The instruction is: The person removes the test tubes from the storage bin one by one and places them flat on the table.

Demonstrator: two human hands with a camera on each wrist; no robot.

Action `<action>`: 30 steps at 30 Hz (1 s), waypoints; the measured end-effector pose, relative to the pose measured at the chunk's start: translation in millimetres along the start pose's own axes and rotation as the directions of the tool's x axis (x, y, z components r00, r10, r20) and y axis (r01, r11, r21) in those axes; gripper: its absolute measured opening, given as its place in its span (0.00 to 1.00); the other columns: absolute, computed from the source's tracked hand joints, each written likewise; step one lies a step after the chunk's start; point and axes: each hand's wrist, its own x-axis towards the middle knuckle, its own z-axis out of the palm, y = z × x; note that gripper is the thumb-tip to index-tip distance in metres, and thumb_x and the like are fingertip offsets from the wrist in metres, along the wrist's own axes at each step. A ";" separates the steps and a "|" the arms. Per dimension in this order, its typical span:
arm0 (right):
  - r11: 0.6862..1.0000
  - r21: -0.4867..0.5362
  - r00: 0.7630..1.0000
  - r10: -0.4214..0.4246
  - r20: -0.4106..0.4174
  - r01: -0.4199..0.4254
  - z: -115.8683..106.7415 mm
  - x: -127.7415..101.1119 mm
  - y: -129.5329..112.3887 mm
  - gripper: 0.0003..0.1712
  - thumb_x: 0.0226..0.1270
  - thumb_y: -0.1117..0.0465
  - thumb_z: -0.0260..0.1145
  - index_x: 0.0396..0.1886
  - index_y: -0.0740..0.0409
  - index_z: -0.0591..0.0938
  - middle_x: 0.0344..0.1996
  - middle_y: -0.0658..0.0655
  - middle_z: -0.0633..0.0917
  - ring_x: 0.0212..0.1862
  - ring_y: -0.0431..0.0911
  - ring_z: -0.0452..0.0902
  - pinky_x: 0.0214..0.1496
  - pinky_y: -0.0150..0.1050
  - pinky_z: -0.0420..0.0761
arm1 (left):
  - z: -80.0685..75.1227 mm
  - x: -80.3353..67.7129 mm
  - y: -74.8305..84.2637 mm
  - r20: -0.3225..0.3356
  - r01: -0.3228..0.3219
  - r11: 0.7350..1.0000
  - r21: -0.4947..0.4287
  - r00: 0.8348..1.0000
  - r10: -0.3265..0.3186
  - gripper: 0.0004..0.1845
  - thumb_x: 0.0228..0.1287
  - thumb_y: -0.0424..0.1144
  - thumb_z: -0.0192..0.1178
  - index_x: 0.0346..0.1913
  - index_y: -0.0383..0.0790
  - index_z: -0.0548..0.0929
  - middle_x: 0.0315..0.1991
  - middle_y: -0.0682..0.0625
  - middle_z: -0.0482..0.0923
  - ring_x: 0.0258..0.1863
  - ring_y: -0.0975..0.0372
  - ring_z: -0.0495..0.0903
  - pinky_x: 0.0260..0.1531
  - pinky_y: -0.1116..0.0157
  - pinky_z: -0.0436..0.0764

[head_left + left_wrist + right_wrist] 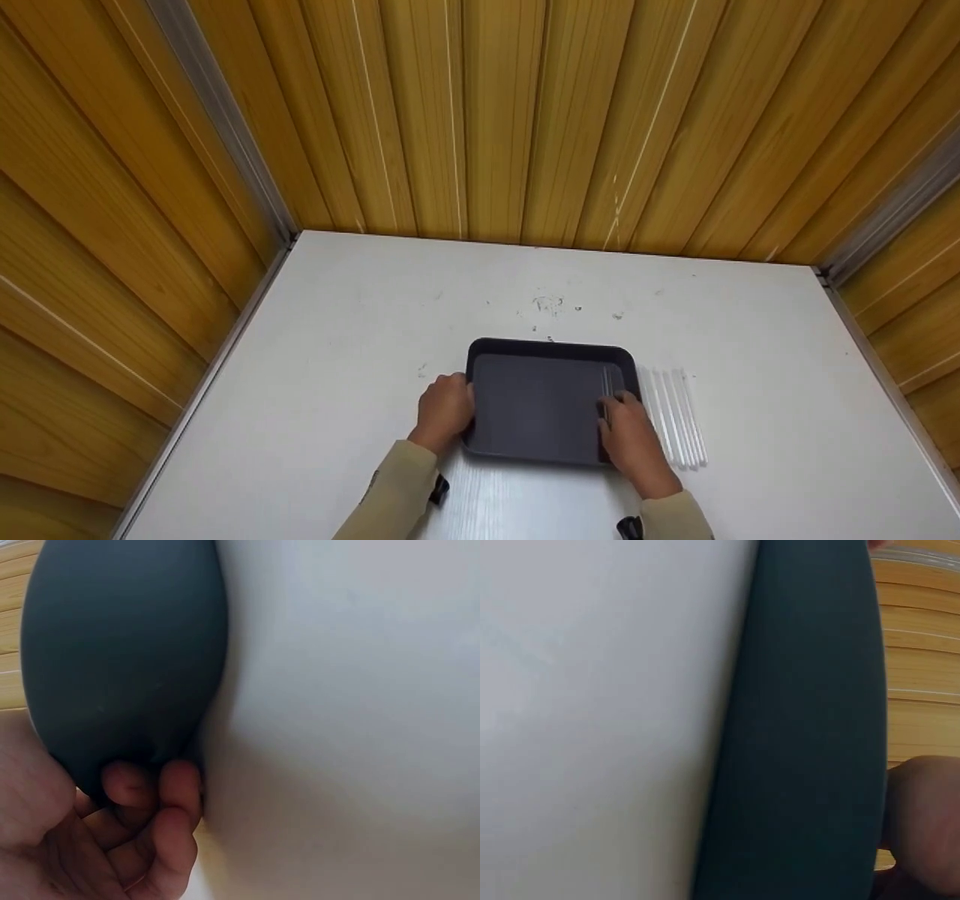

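Observation:
A dark grey rectangular tray [540,409] lies on the white table, its shallow wall [127,637] close up in the left wrist view. My left hand [445,406] grips the tray's left side, fingers curled against the wall. Reaching over the near right part of the tray, my right hand [634,442] pinches clear rods [606,379] that lie lengthwise along the inside of the right wall. The right wrist view shows mostly the tray's outer wall [802,720] and part of the hand; the grip itself is hidden there.
Several clear rods [679,416] lie side by side on the table [337,337], just right of the tray. Dark scuff marks spot the tabletop beyond the tray. Wood-patterned panels [495,120] enclose the back and sides.

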 end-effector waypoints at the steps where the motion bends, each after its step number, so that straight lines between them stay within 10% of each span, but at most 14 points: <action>1: 1.000 -0.007 1.000 -0.007 -0.013 0.007 1.0 -0.3 1.0 0.17 0.59 0.72 0.66 0.50 0.72 0.80 0.53 0.76 0.76 0.55 0.69 0.74 0.53 0.56 0.77 | 0.8 -0.2 0.0 -0.001 -0.003 1.000 -0.002 1.000 0.003 0.12 0.66 0.39 0.57 0.32 0.33 0.83 0.28 0.40 0.84 0.27 0.50 0.83 0.25 0.54 0.77; 30: 0.994 0.111 0.996 -0.008 -0.085 0.018 -25.0 -2.2 6.8 0.19 0.57 0.77 0.63 0.50 0.68 0.81 0.53 0.70 0.77 0.58 0.63 0.73 0.56 0.56 0.75 | -1.2 1.2 2.1 0.024 0.037 0.999 0.004 0.999 -0.037 0.12 0.67 0.39 0.55 0.32 0.34 0.84 0.27 0.42 0.83 0.24 0.55 0.80 0.25 0.56 0.76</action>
